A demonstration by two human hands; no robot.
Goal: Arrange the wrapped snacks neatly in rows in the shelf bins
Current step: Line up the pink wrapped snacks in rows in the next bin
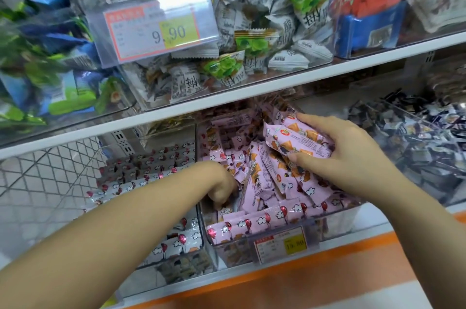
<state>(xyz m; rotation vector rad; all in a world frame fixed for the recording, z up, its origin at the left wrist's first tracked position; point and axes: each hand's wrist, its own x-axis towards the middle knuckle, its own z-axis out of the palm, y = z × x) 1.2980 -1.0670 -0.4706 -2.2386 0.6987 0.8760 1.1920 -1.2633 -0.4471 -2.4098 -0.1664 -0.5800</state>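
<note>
A clear plastic bin (335,213) on the lower shelf holds a loose heap of pink wrapped snacks (259,182). A few lie in a row along its front wall. My right hand (345,147) grips a bundle of several pink snacks (297,137) above the right side of the bin. My left hand (222,185) reaches down into the bin's left side with fingers curled among the packets; its fingertips are hidden, so whether it holds one is unclear.
To the left stands a clear bin of white wrapped snacks (151,177) laid in rows. A bin of dark wrapped sweets (423,132) sits at the right. The upper shelf (252,89) carries more bins and a price tag (153,31). An orange shelf edge (327,271) runs along the front.
</note>
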